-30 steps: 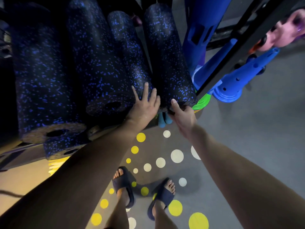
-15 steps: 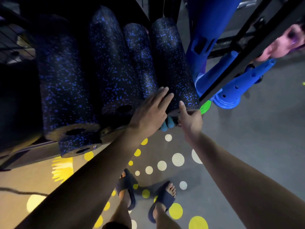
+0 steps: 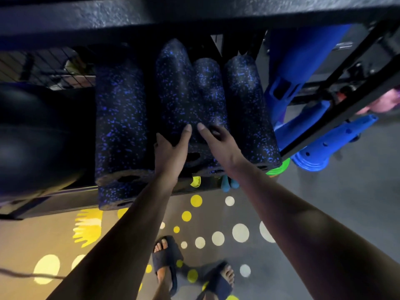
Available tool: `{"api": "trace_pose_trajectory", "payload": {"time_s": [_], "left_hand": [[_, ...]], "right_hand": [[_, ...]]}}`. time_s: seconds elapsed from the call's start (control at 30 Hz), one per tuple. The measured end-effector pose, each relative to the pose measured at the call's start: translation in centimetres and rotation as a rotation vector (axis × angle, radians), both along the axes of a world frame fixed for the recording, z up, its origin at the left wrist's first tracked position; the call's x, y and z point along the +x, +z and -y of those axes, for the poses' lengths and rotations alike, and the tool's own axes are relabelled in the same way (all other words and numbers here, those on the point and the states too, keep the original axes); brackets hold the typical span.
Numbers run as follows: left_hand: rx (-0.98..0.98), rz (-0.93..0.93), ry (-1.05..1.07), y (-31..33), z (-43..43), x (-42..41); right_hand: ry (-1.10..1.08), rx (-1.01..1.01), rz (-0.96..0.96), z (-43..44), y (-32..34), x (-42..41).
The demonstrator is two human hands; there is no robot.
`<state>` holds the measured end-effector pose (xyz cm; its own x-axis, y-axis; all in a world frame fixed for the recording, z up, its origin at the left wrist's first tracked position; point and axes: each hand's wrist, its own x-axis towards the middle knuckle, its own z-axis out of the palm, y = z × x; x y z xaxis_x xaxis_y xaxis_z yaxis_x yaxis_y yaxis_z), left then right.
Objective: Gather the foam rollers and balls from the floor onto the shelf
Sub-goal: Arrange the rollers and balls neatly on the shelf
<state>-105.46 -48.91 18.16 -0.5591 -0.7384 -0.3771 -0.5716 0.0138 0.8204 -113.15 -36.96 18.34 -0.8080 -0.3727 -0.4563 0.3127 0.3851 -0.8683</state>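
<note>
Several black foam rollers with blue speckles lie side by side on the shelf (image 3: pixel 65 193), ends toward me. My left hand (image 3: pixel 171 148) wraps over the near end of the second roller (image 3: pixel 173 89). My right hand (image 3: pixel 218 144) rests fingers-spread on the thinner third roller (image 3: pixel 207 87). The widest roller (image 3: pixel 121 118) lies at the left, and another roller (image 3: pixel 249 109) at the right. A smaller roller (image 3: pixel 112 200) sticks out below the widest one. A large dark ball (image 3: pixel 32 135) sits on the shelf at the far left.
A dark shelf board (image 3: pixel 194 11) runs overhead. Black rack posts (image 3: pixel 337 109) slant at the right, with blue cones (image 3: pixel 320 146) and a green disc (image 3: pixel 279 168) behind. The dotted floor (image 3: pixel 216 237) and my sandalled feet (image 3: pixel 166 260) are below.
Both hands slid from the rollers' near ends up onto the tops of the middle rollers. The camera moved closer under the upper shelf, and the dark ball came into view at left.
</note>
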Motion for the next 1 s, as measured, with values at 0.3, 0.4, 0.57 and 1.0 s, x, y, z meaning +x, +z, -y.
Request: {"api": "trace_pose_trajectory", "payload": {"time_s": [0.3, 0.4, 0.57, 1.0], "left_hand": [[-0.093, -0.193, -0.013, 2.3, -2.9, -1.4], [-0.129, -0.218, -0.150, 3.1, -5.3, -3.8], [-0.045, -0.138, -0.269, 0.9, -9.9, -4.8], [-0.096, -0.113, -0.316, -0.4, -9.5, -2.7]], "right_hand": [[-0.187, -0.160, -0.052, -2.9, 1.4, -1.6], [-0.270, -0.205, -0.053, -6.3, 2.0, -2.9], [-0.255, -0.006, -0.164, -10.5, 1.6, -4.3], [-0.209, 0.106, -0.254, -11.8, -1.2, -2.5]]}}
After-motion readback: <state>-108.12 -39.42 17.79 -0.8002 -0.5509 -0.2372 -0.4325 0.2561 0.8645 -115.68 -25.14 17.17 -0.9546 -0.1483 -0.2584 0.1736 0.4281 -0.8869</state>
